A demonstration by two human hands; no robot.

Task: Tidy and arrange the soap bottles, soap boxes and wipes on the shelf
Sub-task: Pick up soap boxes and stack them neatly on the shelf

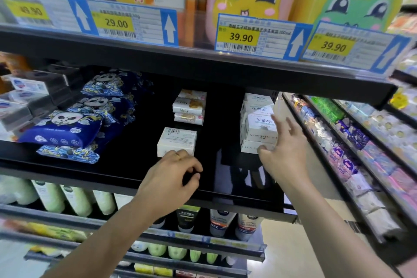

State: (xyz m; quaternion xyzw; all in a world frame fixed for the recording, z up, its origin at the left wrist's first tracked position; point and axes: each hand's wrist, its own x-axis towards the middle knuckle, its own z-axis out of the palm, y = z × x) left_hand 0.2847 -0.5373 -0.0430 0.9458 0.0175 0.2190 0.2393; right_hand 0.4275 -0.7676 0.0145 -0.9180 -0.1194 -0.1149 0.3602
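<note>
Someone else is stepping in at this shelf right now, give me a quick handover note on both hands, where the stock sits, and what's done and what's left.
Left hand: fingers curled at the front of a lone white soap box mid-shelf; whether it grips the box is unclear.
Right hand: fingers spread, thumb and fingers touching the stack of white soap boxes at the right end.
Further back, a small pile of MeLy soap boxes. At the left, blue panda wipes packs lie overlapping and tilted.
Done: the right stack looks mostly squared.
Left: probably place the lone box with its kind, straighten the wipes, fill the bare black shelf between groups.
</note>
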